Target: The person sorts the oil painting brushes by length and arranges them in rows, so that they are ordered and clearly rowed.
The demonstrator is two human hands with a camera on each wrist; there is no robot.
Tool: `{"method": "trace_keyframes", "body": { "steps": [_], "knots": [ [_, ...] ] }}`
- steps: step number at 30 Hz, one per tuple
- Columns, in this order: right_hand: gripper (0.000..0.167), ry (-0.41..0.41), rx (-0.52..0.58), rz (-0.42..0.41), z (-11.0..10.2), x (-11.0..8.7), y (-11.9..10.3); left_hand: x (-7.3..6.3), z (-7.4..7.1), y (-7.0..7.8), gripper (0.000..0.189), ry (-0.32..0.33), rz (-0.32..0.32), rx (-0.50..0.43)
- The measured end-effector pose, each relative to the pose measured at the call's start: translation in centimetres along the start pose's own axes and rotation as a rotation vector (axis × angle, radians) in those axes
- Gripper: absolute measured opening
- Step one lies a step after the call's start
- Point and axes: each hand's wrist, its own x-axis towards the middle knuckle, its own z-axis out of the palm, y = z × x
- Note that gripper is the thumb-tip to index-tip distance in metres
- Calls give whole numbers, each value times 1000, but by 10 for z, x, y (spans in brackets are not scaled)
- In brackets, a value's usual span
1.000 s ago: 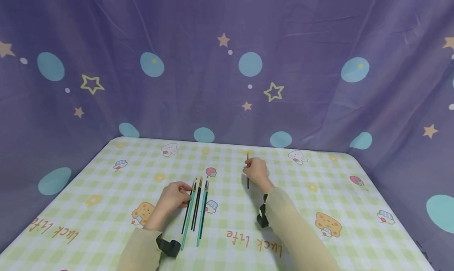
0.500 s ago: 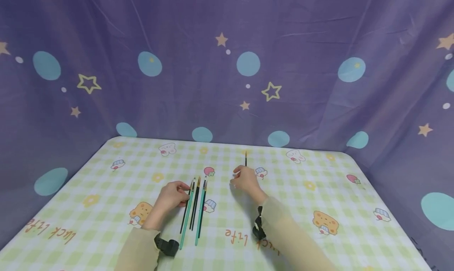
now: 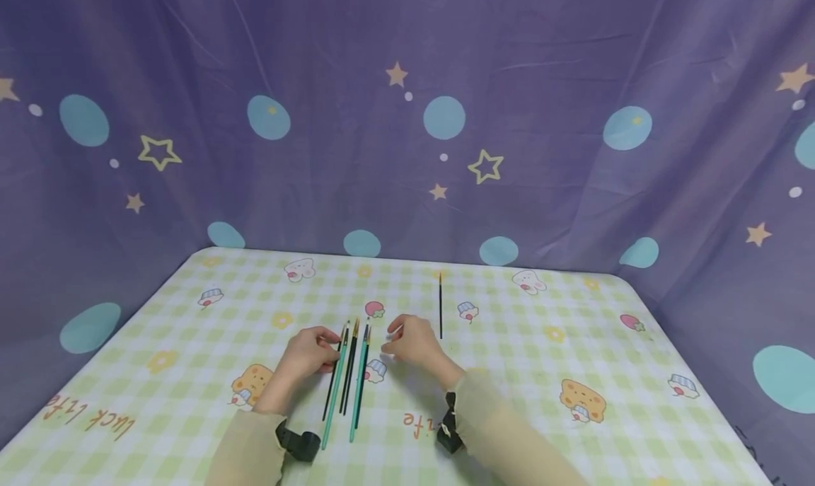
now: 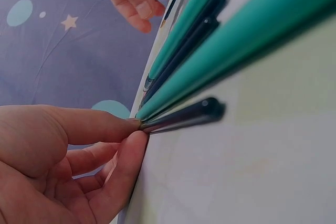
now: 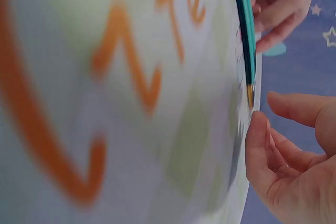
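Several slim paintbrushes lie side by side on the table, some with black handles and some with teal handles, bristles toward the far side. At the bunch's left edge my left hand [image 3: 308, 351] pinches a black paintbrush [image 4: 184, 116] between thumb and index finger. A teal paintbrush [image 3: 335, 394] lies just right of it, and another teal paintbrush [image 3: 359, 401] is near the bunch's right side. My right hand [image 3: 414, 341] hovers right of the bunch, thumb and index finger apart with nothing between them. Farther right, a single black paintbrush [image 3: 441, 309] lies alone, bristles pointing away.
A green-and-white checked cloth [image 3: 509, 373] with cartoon prints covers the table. Behind it hangs a purple curtain [image 3: 318, 182] with stars and blue dots. Each wrist wears a small black camera, such as the left camera [image 3: 301, 443].
My right hand has let go of the lone black paintbrush, leaving it on the cloth, and has moved left and nearer to the bunch. The left hand stays in place.
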Motion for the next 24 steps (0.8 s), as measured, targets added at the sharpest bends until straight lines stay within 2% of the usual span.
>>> {"method": "trace_keyframes", "body": {
  "steps": [10, 24],
  "knots": [
    [26, -42, -52, -37, 20, -9, -12, 1, 0, -2, 27, -2, 20, -10],
    [37, -76, -139, -39, 25, -11, -17, 1, -1, 0, 26, -1, 9, -4]
  ]
}}
